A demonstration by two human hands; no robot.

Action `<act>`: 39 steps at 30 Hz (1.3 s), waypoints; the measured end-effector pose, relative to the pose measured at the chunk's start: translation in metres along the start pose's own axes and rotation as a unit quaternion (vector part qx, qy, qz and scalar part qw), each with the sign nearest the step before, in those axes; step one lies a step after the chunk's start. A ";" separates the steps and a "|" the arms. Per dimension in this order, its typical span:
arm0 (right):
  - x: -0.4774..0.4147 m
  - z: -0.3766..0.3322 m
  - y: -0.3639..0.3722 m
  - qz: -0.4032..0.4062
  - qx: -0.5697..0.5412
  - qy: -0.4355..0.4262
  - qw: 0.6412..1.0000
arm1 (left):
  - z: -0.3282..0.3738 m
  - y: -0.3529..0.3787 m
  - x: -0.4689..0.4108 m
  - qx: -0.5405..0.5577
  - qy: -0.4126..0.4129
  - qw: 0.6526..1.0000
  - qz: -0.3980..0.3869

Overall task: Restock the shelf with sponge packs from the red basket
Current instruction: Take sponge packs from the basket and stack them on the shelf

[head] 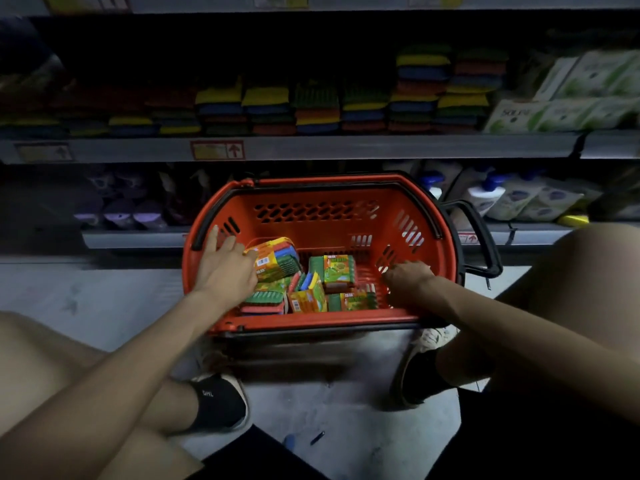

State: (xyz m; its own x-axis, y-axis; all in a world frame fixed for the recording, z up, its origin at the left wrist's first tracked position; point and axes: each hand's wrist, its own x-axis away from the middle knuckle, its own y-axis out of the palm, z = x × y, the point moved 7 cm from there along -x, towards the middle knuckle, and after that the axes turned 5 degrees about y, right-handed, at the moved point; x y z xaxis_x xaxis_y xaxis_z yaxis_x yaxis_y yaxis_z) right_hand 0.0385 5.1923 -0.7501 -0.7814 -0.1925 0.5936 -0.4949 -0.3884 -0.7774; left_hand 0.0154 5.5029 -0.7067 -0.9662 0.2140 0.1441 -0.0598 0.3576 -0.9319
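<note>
A red basket point(311, 202) sits on the floor in front of the shelf, between my knees. Several colourful sponge packs point(334, 273) lie on its bottom. My left hand point(227, 263) reaches into the left side, fingers spread, touching the upper-left sponge pack point(277, 259). My right hand point(408, 273) is inside the right side of the basket, fingers curled down near the wall; what it holds is hidden. Above, the shelf point(311, 148) carries stacked sponge packs point(318, 105) in rows, with a darker gap at the left.
White tissue packs point(571, 98) fill the shelf's right end. The lower shelf point(138, 237) holds purple containers at left and white refill pouches point(519, 199) at right. The basket's black handle point(481, 237) sticks out right. My two feet rest on the grey floor.
</note>
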 end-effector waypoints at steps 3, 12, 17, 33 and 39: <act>-0.022 -0.011 0.010 -0.068 0.006 -0.035 0.997 | 0.018 -0.002 -0.024 0.012 0.042 0.999 -0.009; -0.097 -0.042 0.034 -0.152 -0.089 -0.059 0.983 | 0.135 0.044 -0.108 0.049 0.263 0.961 -0.077; -0.123 -0.043 0.068 -0.194 -0.115 -0.043 0.973 | 0.169 0.079 -0.146 0.044 0.229 0.966 -0.116; -0.126 -0.033 0.068 -0.205 -0.173 -0.030 0.963 | 0.162 0.071 -0.164 0.148 0.106 0.975 -0.129; -0.081 -0.014 -0.004 -0.089 -0.052 -0.067 0.992 | 0.106 0.008 -0.143 0.283 0.121 0.948 -0.083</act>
State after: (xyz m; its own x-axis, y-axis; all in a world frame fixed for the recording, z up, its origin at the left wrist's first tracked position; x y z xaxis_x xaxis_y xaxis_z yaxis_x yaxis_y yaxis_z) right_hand 0.0986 5.2225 -0.7986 -0.6238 -0.2498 0.7406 -0.6623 -0.3341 -0.6706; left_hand 0.1261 5.3784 -0.7696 -0.8493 0.4248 0.3135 -0.3982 -0.1254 -0.9087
